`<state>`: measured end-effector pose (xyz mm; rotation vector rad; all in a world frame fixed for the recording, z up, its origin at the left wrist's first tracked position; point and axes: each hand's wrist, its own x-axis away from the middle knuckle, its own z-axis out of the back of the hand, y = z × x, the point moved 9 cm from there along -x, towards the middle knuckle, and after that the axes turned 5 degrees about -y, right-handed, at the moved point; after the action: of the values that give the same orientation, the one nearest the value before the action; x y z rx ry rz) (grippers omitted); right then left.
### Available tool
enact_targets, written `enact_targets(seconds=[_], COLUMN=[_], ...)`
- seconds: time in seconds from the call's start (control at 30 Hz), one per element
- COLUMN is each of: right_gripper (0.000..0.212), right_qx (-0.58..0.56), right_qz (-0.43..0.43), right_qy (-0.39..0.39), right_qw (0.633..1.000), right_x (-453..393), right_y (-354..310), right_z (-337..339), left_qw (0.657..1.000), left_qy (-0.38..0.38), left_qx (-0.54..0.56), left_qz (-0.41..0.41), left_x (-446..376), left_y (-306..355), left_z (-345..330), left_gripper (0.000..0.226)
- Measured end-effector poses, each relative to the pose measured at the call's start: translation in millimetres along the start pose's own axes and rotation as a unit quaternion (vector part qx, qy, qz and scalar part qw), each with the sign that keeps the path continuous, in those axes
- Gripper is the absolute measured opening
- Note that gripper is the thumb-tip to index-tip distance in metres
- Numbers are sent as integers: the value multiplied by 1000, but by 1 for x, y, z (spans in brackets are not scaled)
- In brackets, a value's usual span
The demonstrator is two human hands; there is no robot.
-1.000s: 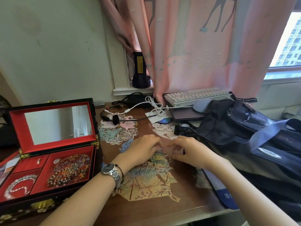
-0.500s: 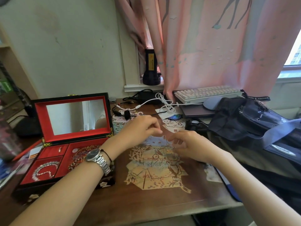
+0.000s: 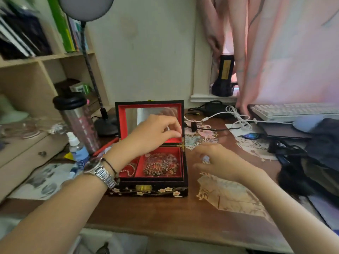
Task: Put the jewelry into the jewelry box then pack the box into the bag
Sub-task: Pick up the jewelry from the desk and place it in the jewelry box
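Observation:
A black lacquered jewelry box (image 3: pixel 146 189) with a red lining stands open on the desk, its mirror lid (image 3: pixel 131 116) upright. A beaded piece (image 3: pixel 161 164) fills its right compartment and a thin chain (image 3: pixel 128 169) lies in the left one. My left hand (image 3: pixel 152 134), with a watch on the wrist, hovers over the box. Its thumb and forefinger pinch a small pale jewelry piece, too small to make out. To the right of the box my right hand (image 3: pixel 220 162) is blurred, with fingers spread and nothing in it. The dark bag (image 3: pixel 321 153) lies at the right.
A steel tumbler (image 3: pixel 77 121), a small spray bottle (image 3: pixel 77 149) and a lamp base (image 3: pixel 106 125) stand left of the box. White and black cables (image 3: pixel 236 118), a keyboard (image 3: pixel 293 110) and a flashlight (image 3: pixel 224 76) sit at the back. Paper cutouts (image 3: pixel 229 191) cover the desk.
My left hand has gone from the desk's middle to above the open box, fingers pinched. My right hand has opened and stayed over the desk. The view has swung left.

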<state>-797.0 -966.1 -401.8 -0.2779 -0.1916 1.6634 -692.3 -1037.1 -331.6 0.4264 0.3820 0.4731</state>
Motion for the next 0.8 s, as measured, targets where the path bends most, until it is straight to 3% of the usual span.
enact_targets(seconds=[0.4, 0.8], right_gripper=[37, 35], right_qx=[30, 12], right_qz=[60, 65], right_qy=[3, -9], right_qw=[998, 998], right_x=[-52, -65], right_y=[-53, -60], right_z=[-23, -25], left_qw=[993, 986], left_qy=[27, 6], left_qx=[-4, 4], left_qz=[119, 166], left_x=[58, 67], left_y=[-103, -145], left_z=[45, 31], left_gripper=[8, 5])
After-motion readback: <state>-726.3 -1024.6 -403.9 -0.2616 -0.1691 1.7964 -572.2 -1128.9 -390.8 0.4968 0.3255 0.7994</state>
